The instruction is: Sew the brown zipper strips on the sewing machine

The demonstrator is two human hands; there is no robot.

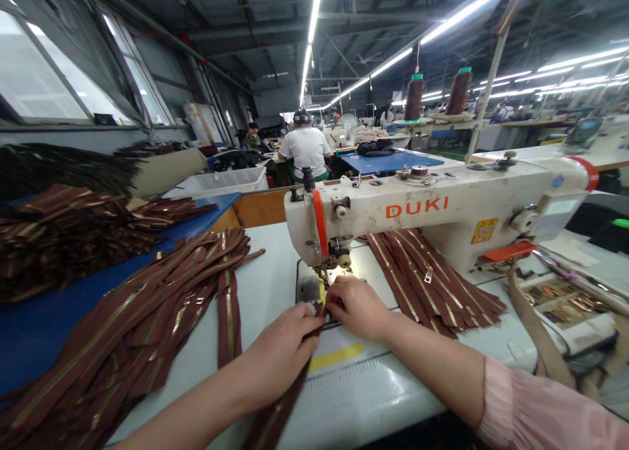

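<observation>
A white sewing machine [363, 204] marked DUKI stands on a pale table, its lamp lighting the needle area. Just in front of the presser foot, my left hand [282, 345] grips a brown zipper strip [282, 411] between thumb and fingers. The strip runs down from there over the table's front edge. My right hand [356, 306] is pinched at the strip's upper end, close beside the needle; its fingertips partly hide the end. Brown zippers with gold teeth lie in a heap [147, 319] left of the machine. More brown zippers [427, 280] are spread under the machine arm.
A blue table [29, 332] at the left bears a large pile of zippers [73, 234]. At the right is a tray of small metal parts [565, 302]. Thread cones [414, 99] stand behind the machine. A person in a white shirt [305, 147] sits farther back.
</observation>
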